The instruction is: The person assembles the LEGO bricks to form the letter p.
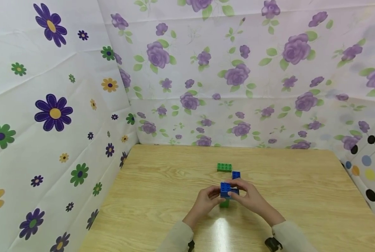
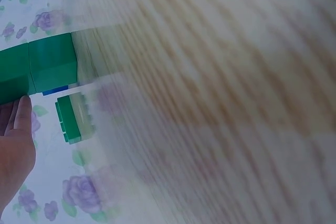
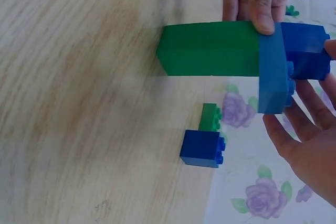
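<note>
left hand (image 1: 206,201): curled to the stack, lower blue brick (image 3: 271,85) gripped near its seam. green column (image 1: 224,204): stood upright on the surface (image 1: 152,199), under that brick. upper blue brick (image 1: 225,189): set on top, above the column; full seating cannot be told. eight-stud green brick (image 1: 224,167): placed farther back. loose blue brick (image 1: 236,174): placed just beside it. right hand (image 1: 252,197): upper blue brick pinched. pressure is best applied straight down, column steadied, overhang left unloaded.
</note>
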A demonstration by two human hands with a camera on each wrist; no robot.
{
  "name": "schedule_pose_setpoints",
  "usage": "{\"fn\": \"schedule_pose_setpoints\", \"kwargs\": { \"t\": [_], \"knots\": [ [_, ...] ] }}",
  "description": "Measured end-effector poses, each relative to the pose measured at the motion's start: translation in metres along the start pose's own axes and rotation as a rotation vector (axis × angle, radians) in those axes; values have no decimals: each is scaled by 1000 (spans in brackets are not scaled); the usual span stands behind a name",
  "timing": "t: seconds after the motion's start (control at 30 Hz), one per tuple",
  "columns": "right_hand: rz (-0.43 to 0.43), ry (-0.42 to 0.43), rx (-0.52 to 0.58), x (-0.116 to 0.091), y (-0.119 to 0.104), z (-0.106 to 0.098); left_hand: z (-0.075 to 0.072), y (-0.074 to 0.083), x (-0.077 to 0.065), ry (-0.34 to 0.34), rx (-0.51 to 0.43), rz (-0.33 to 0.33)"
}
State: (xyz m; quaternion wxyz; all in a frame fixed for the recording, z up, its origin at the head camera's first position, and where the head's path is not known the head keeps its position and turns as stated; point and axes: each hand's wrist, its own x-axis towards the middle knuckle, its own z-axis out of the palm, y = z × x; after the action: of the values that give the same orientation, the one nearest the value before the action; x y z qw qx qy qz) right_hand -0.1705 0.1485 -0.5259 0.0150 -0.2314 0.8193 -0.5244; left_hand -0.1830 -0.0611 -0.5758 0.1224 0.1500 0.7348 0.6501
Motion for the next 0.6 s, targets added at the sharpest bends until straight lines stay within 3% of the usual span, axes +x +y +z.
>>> {"fn": "schedule_pose_setpoints", "kwargs": {
  "t": [0.17, 0.6],
  "knots": [
    [17, 24, -42, 1, 0, 3, 1, 1, 0, 2, -6, 7],
    [67, 25, 31, 2, -2, 2, 0, 1, 1, 0, -15, -10]
  ]
}}
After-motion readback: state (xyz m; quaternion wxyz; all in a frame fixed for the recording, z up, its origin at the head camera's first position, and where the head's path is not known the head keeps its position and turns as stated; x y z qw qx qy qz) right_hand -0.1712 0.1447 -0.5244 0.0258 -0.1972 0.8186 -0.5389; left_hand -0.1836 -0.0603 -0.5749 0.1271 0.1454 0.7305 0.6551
